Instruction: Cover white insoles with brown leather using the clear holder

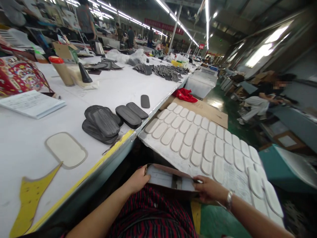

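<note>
Close to my lap, a brown open box-like piece with a pale inside (162,178) is held between both hands. My left hand (139,179) grips its left end, the thumb over the rim. At the right end, my right hand (209,189) is closed on the edge. A dark strip crosses the inside; what exactly the piece is I cannot make out. Just beyond it lies a board (231,183) covered with several rows of white rounded panels (198,143) with grey edges. Some of these panels overlap at the right.
On the white table (109,89) at left lie dark oval pieces (102,122), one pale oval panel (66,149) and a yellow pattern piece (31,196). A red-lidded bottle (61,71) and a notebook (32,103) stand farther back. A person (262,96) sits at right.
</note>
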`<act>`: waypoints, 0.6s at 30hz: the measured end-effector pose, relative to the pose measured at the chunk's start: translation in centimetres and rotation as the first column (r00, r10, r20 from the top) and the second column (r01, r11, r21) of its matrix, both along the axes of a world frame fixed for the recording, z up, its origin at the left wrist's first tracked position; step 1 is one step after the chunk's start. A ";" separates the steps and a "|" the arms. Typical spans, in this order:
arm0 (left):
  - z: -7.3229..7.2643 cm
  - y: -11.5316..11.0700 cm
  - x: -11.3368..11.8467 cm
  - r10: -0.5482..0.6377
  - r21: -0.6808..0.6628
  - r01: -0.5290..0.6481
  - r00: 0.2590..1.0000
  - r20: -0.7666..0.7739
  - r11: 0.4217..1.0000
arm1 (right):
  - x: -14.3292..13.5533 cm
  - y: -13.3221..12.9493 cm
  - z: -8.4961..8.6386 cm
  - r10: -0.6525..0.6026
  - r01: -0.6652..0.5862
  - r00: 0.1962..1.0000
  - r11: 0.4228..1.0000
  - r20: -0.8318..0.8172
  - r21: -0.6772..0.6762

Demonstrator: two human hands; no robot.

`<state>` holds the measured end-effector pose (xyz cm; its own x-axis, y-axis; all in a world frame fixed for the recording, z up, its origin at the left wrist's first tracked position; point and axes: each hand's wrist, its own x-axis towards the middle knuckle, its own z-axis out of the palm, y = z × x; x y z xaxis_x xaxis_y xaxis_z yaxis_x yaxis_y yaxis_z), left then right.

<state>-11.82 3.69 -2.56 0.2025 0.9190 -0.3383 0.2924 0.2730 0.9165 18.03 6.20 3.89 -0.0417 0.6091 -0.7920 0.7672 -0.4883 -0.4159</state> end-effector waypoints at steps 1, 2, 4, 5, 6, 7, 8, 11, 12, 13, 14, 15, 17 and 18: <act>0.1 0.1 -0.1 -0.030 0.021 0.032 0.995 -0.095 0.999 | 0.6 -0.5 -0.9 -0.005 0.004 1.000 0.999 0.015 0.037; 0.2 0.3 -0.2 -0.057 0.045 0.067 0.981 -0.184 0.997 | 1.0 -0.9 -1.6 -0.003 0.001 1.000 0.998 0.031 0.067; 0.7 1.0 -0.3 -0.101 0.123 0.153 0.931 -0.351 0.980 | 0.8 -1.4 -2.3 0.035 -0.046 0.997 0.982 0.064 0.181; 1.0 1.4 -0.2 -0.125 0.177 0.216 0.899 -0.420 0.960 | 0.4 -1.5 -2.3 0.085 -0.105 0.993 0.955 0.085 0.276; 1.3 2.0 0.0 -0.158 0.229 0.295 0.866 -0.475 0.928 | -0.1 -1.4 -2.0 0.158 -0.191 0.981 0.903 0.116 0.385; 1.6 2.6 0.3 -0.195 0.265 0.375 0.831 -0.521 0.888 | -0.8 -1.3 -1.7 0.249 -0.298 0.954 0.822 0.165 0.485; 1.8 3.4 0.7 -0.236 0.278 0.448 0.795 -0.559 0.850 | -1.5 -1.1 -1.3 0.342 -0.411 0.911 0.725 0.229 0.553; 1.8 5.7 1.7 -0.331 0.225 0.548 0.731 -0.596 0.806 | -3.0 0.3 -0.9 0.501 -0.629 0.776 0.577 0.383 0.521; 1.7 6.5 1.9 -0.354 0.195 0.544 0.737 -0.576 0.817 | -3.3 0.9 -1.0 0.514 -0.651 0.759 0.590 0.400 0.477; 1.5 7.2 2.0 -0.376 0.165 0.535 0.750 -0.545 0.829 | -3.5 1.7 -1.3 0.516 -0.652 0.758 0.620 0.399 0.436; 1.3 7.9 2.1 -0.399 0.137 0.529 0.763 -0.509 0.837 | -3.6 2.5 -1.7 0.513 -0.639 0.768 0.654 0.385 0.403; 1.1 8.5 2.1 -0.422 0.110 0.528 0.772 -0.474 0.842 | -3.5 3.3 -2.1 0.508 -0.621 0.782 0.686 0.361 0.379; 0.8 9.3 1.9 -0.472 0.060 0.544 0.773 -0.425 0.837 | -3.3 4.6 -2.8 0.515 -0.595 0.803 0.725 0.302 0.347; 0.7 9.4 1.7 -0.493 0.036 0.554 0.767 -0.410 0.832 | -3.1 5.0 -3.0 0.525 -0.590 0.807 0.734 0.270 0.337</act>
<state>-10.07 13.11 -1.84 0.5552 0.7506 -0.3583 0.6717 -0.1506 0.7253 14.97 11.21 0.91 -0.3761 0.7668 -0.5201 0.9162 0.2241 -0.3322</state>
